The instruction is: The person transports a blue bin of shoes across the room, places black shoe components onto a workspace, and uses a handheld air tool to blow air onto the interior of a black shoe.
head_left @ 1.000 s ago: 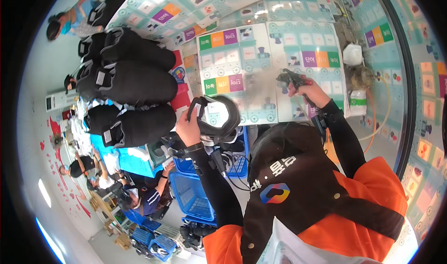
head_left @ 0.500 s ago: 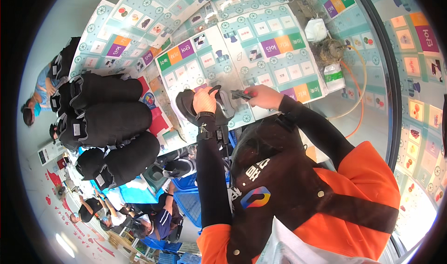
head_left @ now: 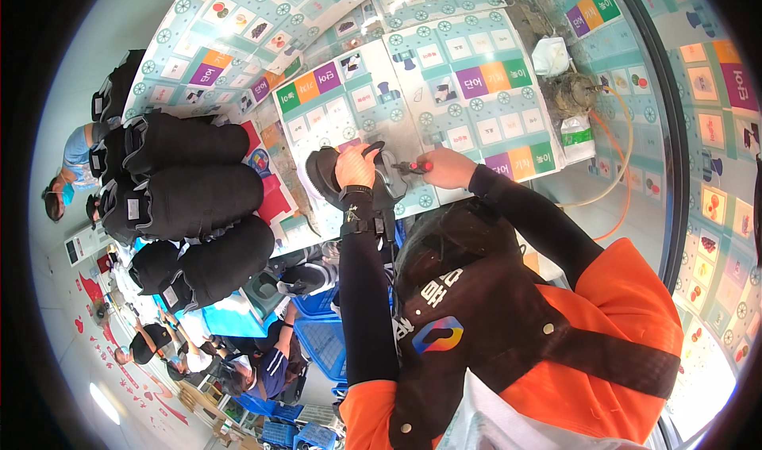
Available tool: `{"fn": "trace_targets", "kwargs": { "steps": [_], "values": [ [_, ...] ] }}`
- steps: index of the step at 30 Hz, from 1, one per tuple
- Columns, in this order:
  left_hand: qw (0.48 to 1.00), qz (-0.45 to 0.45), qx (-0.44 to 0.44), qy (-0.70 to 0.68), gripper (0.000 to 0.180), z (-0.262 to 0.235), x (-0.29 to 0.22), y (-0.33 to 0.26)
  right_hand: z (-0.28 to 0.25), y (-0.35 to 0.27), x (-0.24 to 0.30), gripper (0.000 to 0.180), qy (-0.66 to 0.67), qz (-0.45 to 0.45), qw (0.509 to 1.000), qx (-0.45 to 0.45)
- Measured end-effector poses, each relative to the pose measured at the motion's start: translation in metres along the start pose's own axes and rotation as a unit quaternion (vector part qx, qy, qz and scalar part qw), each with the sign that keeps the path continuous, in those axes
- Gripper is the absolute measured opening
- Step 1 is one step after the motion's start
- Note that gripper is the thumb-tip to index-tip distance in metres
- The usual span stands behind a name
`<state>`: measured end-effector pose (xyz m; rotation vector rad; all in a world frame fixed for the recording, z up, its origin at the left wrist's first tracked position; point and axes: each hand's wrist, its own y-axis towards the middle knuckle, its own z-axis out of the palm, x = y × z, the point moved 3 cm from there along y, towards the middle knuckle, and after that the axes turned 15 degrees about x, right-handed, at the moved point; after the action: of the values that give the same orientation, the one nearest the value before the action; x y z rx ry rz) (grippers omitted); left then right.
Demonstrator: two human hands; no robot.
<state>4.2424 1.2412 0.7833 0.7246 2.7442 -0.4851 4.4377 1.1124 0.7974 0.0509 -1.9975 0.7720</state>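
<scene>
My left hand (head_left: 357, 167) is closed on a black and grey shoe-like piece (head_left: 321, 172), pressing it down on the table. A dark strap or loop sticks up beside the fingers. My right hand (head_left: 449, 169) grips a small hand tool with red handles (head_left: 415, 167), resembling pliers or snips. Its dark tip points left at the grey edge of the piece; whether they touch I cannot tell. Part of the piece is hidden under my left hand.
Patterned sheets cover the table (head_left: 488, 113). Several stuffed black boot-like items (head_left: 202, 200) are stacked at the left. A dirty machine part (head_left: 570, 93) with hoses and a white-green packet (head_left: 577, 136) sit at the right. Blue crates (head_left: 321, 343) stand below; people work farther off.
My right hand has turned the tool a little, so more of its red handles shows. My left hand still holds the piece. The whole view has shifted slightly.
</scene>
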Motion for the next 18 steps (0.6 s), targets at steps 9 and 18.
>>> {"fn": "trace_targets", "kwargs": {
  "steps": [9, 18],
  "values": [
    [1.000, -0.020, -0.001, -0.012, 0.029, -0.001, -0.003, -0.004, -0.002, 0.000, -0.003, 0.028, 0.001, -0.004, 1.000, 0.001],
    [1.000, -0.012, -0.002, -0.002, 0.025, -0.008, -0.004, -0.006, -0.009, -0.009, 0.013, 0.029, -0.034, 0.011, 0.999, 0.011]
  ]
}}
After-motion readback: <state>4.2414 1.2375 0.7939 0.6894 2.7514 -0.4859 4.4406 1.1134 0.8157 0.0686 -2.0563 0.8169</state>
